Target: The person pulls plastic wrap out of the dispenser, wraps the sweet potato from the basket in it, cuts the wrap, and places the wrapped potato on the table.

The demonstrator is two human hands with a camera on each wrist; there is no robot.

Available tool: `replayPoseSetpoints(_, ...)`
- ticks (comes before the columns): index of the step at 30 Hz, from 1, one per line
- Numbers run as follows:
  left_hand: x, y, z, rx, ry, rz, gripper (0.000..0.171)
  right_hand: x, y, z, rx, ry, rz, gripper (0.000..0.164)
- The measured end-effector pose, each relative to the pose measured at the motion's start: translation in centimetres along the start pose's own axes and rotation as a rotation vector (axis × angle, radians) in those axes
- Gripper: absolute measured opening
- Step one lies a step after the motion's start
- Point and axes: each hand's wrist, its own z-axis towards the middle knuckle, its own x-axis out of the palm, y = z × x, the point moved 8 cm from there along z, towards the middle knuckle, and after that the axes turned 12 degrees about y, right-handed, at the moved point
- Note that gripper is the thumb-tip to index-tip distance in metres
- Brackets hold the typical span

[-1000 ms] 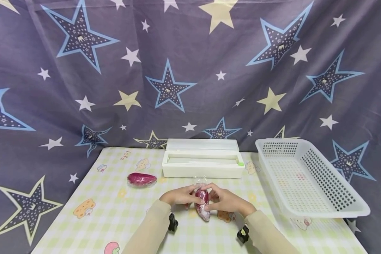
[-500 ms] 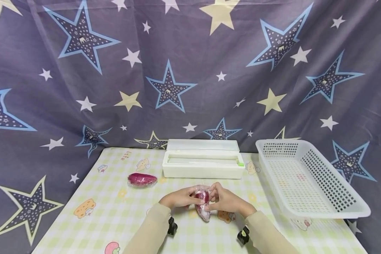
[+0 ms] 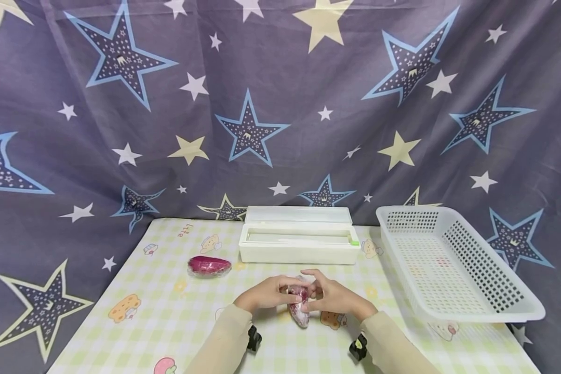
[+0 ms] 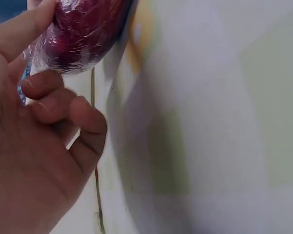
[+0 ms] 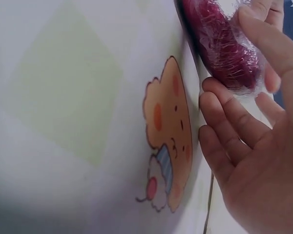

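A purple-red, tapered vegetable shaped like a sweet potato (image 3: 299, 314) lies lengthwise between both hands, wrapped in wrinkled clear cling film. My left hand (image 3: 267, 293) holds its left side, thumb on top and fingers at the far end. From the right, my right hand (image 3: 338, 298) pinches it, thumb on its side and index finger arched over the far end. In the left wrist view, loose film bunches around the rounded end of the vegetable (image 4: 85, 36). The right wrist view shows the same end of the vegetable (image 5: 229, 53) above the curled lower fingers.
A second film-wrapped purple-red vegetable (image 3: 209, 266) lies to the left. Behind the hands stands a white cling film box (image 3: 299, 254), lid raised, with a green slider (image 3: 355, 242) at its right. A white perforated basket (image 3: 418, 291) stands at right on the checked tablecloth (image 3: 168, 322).
Film that stood up at the vegetable's far end is now folded down under the fingers. The left fingers have moved over that end, and the right index finger has lifted and shifted slightly left.
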Motion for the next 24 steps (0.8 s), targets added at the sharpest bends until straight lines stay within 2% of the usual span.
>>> replayPoseSetpoints(4,-1.0,-0.4,-0.4,0.032,-0.127,0.057,0.047,0.1,0.1,0.0,-0.007,-0.008,-0.011,0.076)
replayPoseSetpoints(7,-1.3,-0.9,-0.7,0.060,-0.163,0.064,0.041,0.2,0.2,0.0,-0.005,-0.003,-0.003,0.073)
replayPoseSetpoints(14,-1.2,-1.4,-0.8,0.084,-0.164,0.065,0.028,0.3,0.4,0.0,-0.012,-0.001,-0.025,0.079)
replayPoseSetpoints(24,-1.2,-1.4,-0.5,0.077,-0.145,0.100,0.009,0.3,0.3,0.2,-0.012,-0.005,-0.037,0.081)
